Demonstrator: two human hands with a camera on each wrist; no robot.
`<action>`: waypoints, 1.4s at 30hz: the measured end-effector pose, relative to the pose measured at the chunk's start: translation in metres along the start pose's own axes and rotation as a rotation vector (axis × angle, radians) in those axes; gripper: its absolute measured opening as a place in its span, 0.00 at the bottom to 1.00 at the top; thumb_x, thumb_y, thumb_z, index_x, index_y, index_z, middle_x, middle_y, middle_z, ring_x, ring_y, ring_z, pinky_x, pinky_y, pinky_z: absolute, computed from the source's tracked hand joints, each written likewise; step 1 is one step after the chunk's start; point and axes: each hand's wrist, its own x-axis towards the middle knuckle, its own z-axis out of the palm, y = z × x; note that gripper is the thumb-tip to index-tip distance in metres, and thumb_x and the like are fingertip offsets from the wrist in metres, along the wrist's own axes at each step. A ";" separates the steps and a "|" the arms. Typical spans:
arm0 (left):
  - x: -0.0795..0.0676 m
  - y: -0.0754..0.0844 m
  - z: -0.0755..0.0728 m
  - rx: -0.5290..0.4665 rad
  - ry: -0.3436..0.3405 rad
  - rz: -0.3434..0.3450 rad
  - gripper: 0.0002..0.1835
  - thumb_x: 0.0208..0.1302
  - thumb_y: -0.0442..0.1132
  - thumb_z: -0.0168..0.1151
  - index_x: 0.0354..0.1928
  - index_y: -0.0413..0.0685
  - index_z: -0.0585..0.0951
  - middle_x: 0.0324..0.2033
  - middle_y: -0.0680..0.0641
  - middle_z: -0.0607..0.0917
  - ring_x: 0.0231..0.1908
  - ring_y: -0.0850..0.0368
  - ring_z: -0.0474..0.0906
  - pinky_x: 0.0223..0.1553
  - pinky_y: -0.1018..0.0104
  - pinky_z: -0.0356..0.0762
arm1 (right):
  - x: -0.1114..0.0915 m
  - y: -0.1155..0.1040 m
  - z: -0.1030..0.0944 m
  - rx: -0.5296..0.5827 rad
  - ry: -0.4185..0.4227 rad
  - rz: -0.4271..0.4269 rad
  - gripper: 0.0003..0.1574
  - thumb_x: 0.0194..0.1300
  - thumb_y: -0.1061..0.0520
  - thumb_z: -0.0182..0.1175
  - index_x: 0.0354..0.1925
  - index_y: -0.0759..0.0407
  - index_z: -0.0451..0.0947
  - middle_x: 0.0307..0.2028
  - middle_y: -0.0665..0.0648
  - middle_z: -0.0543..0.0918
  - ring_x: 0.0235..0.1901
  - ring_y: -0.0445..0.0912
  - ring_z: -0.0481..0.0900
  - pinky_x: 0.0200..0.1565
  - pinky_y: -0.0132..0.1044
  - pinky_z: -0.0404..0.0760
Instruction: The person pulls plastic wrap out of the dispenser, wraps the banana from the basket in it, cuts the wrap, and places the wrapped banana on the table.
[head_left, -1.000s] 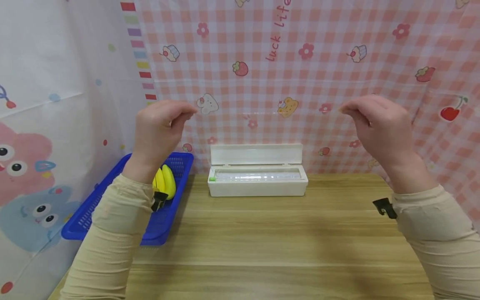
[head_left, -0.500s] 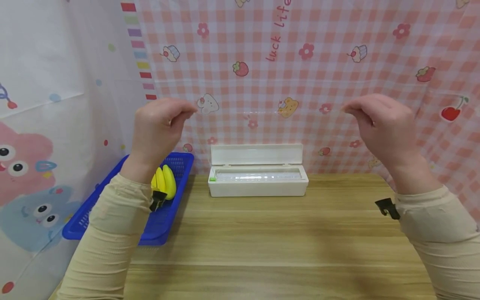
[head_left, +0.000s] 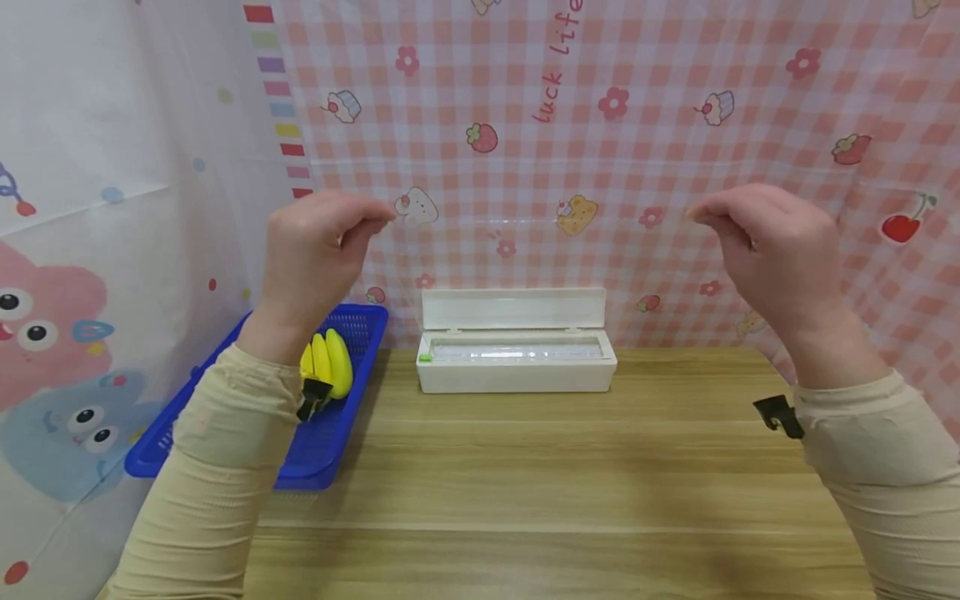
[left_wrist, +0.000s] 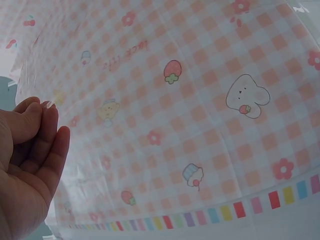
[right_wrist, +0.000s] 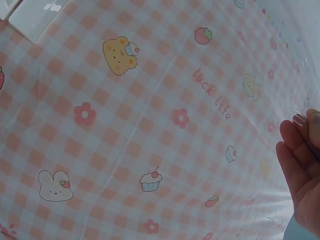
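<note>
In the head view both hands are raised, spread apart, above the table's back part. A clear sheet of cling film (head_left: 521, 222) stretches between them, showing only as faint glints. My left hand (head_left: 317, 237) pinches its left end between thumb and fingertips, and the left wrist view shows creases in the film beside these fingers (left_wrist: 61, 145). At the other end my right hand (head_left: 780, 242) pinches the film in the same way. Below and between the hands stands a white cling film dispenser (head_left: 517, 377), its lid (head_left: 513, 309) raised, with a clear roll inside and a green tab at left.
At left a blue plastic basket (head_left: 352, 433) holds yellow bananas (head_left: 339, 365), partly hidden by the left forearm. The wooden table (head_left: 525, 483) runs back to a pink checked curtain (head_left: 517, 83). A white printed curtain (head_left: 97, 217) hangs at left.
My right hand has shifted slightly right and up, and my left hand slightly left and up, so they are a little farther apart. The dispenser and basket stay in place.
</note>
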 end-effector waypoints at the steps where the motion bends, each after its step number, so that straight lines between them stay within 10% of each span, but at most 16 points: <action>1: 0.000 0.000 0.000 0.000 0.001 0.001 0.04 0.64 0.28 0.65 0.34 0.35 0.87 0.30 0.41 0.88 0.32 0.48 0.84 0.37 0.55 0.83 | 0.000 0.000 0.000 -0.002 0.001 0.000 0.03 0.60 0.68 0.68 0.32 0.62 0.86 0.30 0.60 0.87 0.26 0.53 0.78 0.42 0.13 0.60; 42: 0.004 0.010 -0.012 -0.025 -0.019 0.016 0.03 0.64 0.28 0.65 0.34 0.35 0.86 0.31 0.41 0.87 0.33 0.48 0.84 0.37 0.55 0.83 | 0.001 -0.004 -0.010 0.004 0.012 0.010 0.02 0.59 0.69 0.68 0.32 0.64 0.86 0.30 0.62 0.87 0.26 0.56 0.79 0.43 0.14 0.61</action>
